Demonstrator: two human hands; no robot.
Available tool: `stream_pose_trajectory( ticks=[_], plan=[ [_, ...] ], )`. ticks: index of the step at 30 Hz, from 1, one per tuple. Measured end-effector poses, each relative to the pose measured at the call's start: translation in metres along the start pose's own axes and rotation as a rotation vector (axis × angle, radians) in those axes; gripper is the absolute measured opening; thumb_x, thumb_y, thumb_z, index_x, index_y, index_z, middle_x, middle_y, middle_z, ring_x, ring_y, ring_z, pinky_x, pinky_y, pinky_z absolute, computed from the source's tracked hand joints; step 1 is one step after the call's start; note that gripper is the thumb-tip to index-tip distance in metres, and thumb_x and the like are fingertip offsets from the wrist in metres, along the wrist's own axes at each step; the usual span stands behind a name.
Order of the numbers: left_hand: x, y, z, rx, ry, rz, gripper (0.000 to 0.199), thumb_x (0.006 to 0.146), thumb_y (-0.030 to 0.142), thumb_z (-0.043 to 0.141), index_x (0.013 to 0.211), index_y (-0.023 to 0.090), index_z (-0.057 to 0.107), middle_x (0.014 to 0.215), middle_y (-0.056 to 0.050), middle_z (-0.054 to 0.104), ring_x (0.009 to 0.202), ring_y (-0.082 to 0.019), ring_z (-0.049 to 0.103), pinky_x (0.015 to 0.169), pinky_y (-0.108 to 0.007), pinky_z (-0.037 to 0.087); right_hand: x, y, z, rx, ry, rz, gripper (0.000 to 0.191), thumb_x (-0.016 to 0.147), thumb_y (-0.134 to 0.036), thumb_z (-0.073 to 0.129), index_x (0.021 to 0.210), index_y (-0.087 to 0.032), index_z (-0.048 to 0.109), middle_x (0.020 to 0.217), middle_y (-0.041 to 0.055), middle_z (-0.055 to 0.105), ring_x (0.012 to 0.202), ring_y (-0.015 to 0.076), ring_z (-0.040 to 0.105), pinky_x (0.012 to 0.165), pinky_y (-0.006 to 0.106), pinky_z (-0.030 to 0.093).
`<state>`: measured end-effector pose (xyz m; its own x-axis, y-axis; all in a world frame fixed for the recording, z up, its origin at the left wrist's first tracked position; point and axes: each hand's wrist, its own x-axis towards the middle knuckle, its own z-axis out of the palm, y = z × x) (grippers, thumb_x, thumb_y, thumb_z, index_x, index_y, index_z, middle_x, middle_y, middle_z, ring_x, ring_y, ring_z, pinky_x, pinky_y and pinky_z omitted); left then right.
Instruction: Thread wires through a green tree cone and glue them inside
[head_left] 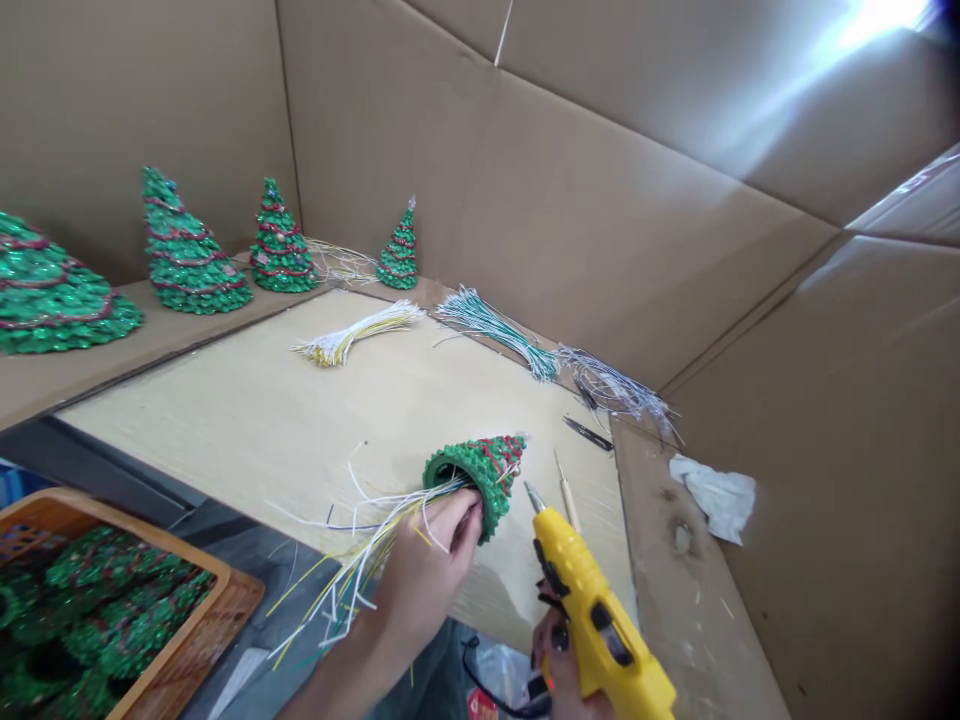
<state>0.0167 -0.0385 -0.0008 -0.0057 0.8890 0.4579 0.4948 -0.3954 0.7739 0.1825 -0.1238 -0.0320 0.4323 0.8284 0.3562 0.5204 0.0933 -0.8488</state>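
Note:
My left hand [433, 555] grips a small green Christmas tree figurine [491, 465] by the rim of its hollow base. The tree lies tilted on its side, its tip pointing right and its opening facing left. A loose bunch of white, yellow and blue wires [375, 545] comes out of that opening, running over and beside my left wrist. In my right hand [562, 660] is a yellow hot glue gun [592, 600], its nozzle aimed up and left, a short gap from the tree. My right fingers are partly hidden behind the gun's body.
Several finished-looking trees [187, 255] stand along the left and back edges. White-yellow wires [367, 332], green-white wires [501, 332] and pale wires [619, 385] lie behind. Tweezers [588, 433], a wooden-handled awl [568, 498] and crumpled tissue [716, 495] are right. An orange basket [187, 640] holds more trees. Cardboard walls surround the board.

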Motion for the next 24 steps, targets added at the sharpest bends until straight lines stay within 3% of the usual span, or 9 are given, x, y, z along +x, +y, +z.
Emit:
stream_pose_trajectory(
  ticks=[2, 5, 12, 19, 24],
  plan=[
    [-0.001, 0.0, 0.0, 0.001, 0.003, 0.008, 0.023, 0.095, 0.018, 0.049, 0.088, 0.02, 0.07, 0.07, 0.0, 0.072, 0.055, -0.014, 0.062, 0.056, -0.023, 0.043, -0.003, 0.0, 0.007, -0.098, 0.067, -0.025, 0.035, 0.086, -0.053, 0.062, 0.097, -0.021, 0.071, 0.088, 0.0111, 0.072, 0.08, 0.0293, 0.07, 0.075, 0.041, 0.056],
    [-0.001, 0.0, 0.0, 0.019, 0.016, 0.031, 0.023, 0.095, 0.017, 0.049, 0.089, 0.02, 0.07, 0.067, 0.0, 0.07, 0.051, -0.013, 0.058, 0.053, -0.023, 0.042, -0.003, -0.001, 0.017, -0.158, 0.105, 0.002, 0.041, 0.086, -0.058, 0.059, 0.099, -0.021, 0.07, 0.095, 0.0133, 0.073, 0.087, 0.0307, 0.069, 0.08, 0.042, 0.056],
    [0.0, 0.001, -0.001, 0.045, 0.01, 0.016, 0.025, 0.096, 0.019, 0.047, 0.092, 0.021, 0.072, 0.068, 0.0, 0.071, 0.051, -0.013, 0.058, 0.053, -0.023, 0.042, -0.004, 0.004, 0.022, -0.267, 0.14, 0.033, 0.053, 0.085, -0.068, 0.056, 0.095, -0.019, 0.071, 0.085, 0.0111, 0.071, 0.067, 0.0239, 0.064, 0.076, 0.042, 0.056],
    [-0.001, 0.0, 0.0, 0.065, 0.026, 0.05, 0.024, 0.096, 0.017, 0.048, 0.091, 0.02, 0.071, 0.065, 0.0, 0.07, 0.049, -0.013, 0.057, 0.053, -0.023, 0.043, 0.001, 0.001, 0.014, -0.141, 0.06, 0.042, 0.037, 0.082, -0.057, 0.069, 0.091, -0.022, 0.075, 0.07, 0.0064, 0.07, 0.058, 0.0229, 0.063, 0.06, 0.035, 0.054],
    [0.0, 0.001, -0.001, 0.058, 0.032, 0.048, 0.022, 0.095, 0.015, 0.049, 0.091, 0.019, 0.07, 0.067, 0.0, 0.07, 0.05, -0.013, 0.059, 0.053, -0.023, 0.043, 0.002, -0.001, 0.013, -0.148, 0.062, 0.085, 0.037, 0.081, -0.058, 0.069, 0.091, -0.022, 0.076, 0.071, 0.0073, 0.071, 0.059, 0.0231, 0.064, 0.06, 0.035, 0.055]
  ],
)
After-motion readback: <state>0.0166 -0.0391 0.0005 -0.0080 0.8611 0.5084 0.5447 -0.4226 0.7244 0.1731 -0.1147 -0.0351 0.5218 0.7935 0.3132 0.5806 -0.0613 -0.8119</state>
